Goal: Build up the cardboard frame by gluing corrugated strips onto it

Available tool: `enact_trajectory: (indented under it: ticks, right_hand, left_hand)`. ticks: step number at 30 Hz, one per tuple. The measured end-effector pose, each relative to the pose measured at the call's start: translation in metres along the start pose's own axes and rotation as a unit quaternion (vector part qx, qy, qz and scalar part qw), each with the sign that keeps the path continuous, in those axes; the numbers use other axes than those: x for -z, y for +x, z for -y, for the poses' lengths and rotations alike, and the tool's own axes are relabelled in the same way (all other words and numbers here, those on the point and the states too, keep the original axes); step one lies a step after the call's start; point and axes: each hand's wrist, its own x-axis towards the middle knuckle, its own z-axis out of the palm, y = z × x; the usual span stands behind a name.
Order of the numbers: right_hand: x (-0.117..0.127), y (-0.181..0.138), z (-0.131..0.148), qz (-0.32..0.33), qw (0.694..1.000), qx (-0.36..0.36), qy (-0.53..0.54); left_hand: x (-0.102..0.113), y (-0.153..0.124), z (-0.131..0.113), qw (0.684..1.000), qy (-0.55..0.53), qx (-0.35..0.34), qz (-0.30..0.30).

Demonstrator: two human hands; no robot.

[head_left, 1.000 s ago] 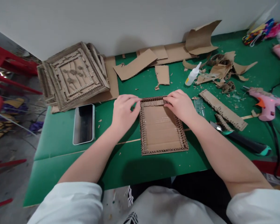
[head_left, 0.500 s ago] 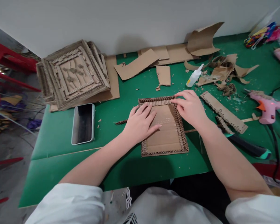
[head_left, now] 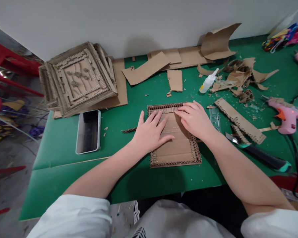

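A shallow cardboard frame (head_left: 175,148) with corrugated strips along its edges lies flat on the green table. My left hand (head_left: 150,132) rests open over its left side, fingers spread and thumb stretched across the base. My right hand (head_left: 195,117) is at the top right corner. Its fingertips touch the corrugated strip (head_left: 167,109) along the inner top edge; the fingers are stretched out and lie close together. Past the left edge, a thin corrugated strip (head_left: 128,131) sticks out, partly covered by my left hand.
A phone (head_left: 88,131) and stacked cardboard panels (head_left: 79,77) are at left. Behind lie cardboard pieces (head_left: 149,67) and a glue bottle (head_left: 208,81). At right are a cutter knife (head_left: 265,157), a clear ruler (head_left: 215,119), corrugated strips (head_left: 238,120) and a pink glue gun (head_left: 288,115).
My right hand has moved left along the top strip, its fingers now reaching further inward. My left hand has spread its fingers slightly. The clear ruler and knife blade have come into sight.
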Motion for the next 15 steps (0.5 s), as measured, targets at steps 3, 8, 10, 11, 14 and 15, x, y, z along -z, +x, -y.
enact_trajectory:
  ticks: [3, 8, 10, 11, 14, 15]
  right_hand:
    - [-0.0005, 0.0003, 0.0003, -0.003, 1.0, 0.0, -0.001]
    - [-0.0026, 0.0012, 0.0013, -0.009, 1.0, -0.003, 0.0]
    - [-0.0028, 0.0014, 0.0021, -0.015, 1.0, -0.004, -0.002]
    - [-0.0027, 0.0013, 0.0026, -0.019, 1.0, -0.003, -0.003]
    - [-0.0016, 0.0002, 0.0041, -0.039, 0.999, 0.014, -0.01]
    - [-0.0009, -0.0003, 0.0047, -0.046, 0.999, 0.023, -0.011]
  left_hand:
    - [0.0014, -0.0001, -0.0014, 1.0, 0.003, 0.01, -0.004]
    - [0.003, 0.0001, -0.0025, 0.999, 0.023, 0.021, 0.005]
    - [0.0027, 0.0, -0.0031, 0.999, 0.032, 0.025, 0.006]
    - [0.0025, -0.0003, -0.0038, 0.999, 0.035, 0.025, 0.003]
    - [0.0038, -0.0017, -0.0075, 0.999, 0.043, 0.009, -0.014]
    - [0.0054, -0.0022, -0.0086, 0.999, 0.043, -0.001, -0.02]
